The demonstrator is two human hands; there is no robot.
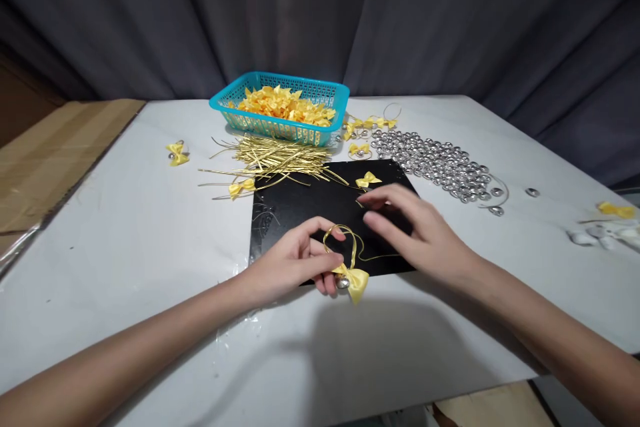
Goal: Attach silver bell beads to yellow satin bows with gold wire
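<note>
Yellow satin bow [357, 282] w/ a silver bead [343, 283] is in the L hand [305, 257], just over the near edge of a black mat [325, 203]. Grip there is a close pinch, thumb vs. curled fingers, at the bow's L side; the gold cord loop [354, 243] stands up from it, nr the index fingertip. Thin cord tail runs R toward the other hand.

R hand [425, 233] is over the mat's R part, thumb & index well spread, nothing visible btwn them. A short gold cord end [360, 203] is nr the index tip; can't tell if it's touching.

Behind: gold cord pile [280, 157], then teal plastic basket [240, 121] w/ loose yellow bows [285, 105]. Silver bead pile [435, 163] to the R. One bow on the mat [369, 179] nr its far edge, another far L [177, 154] on the white tabletop [165, 280]. Dk grey curtain [300, 7] at back.
</note>
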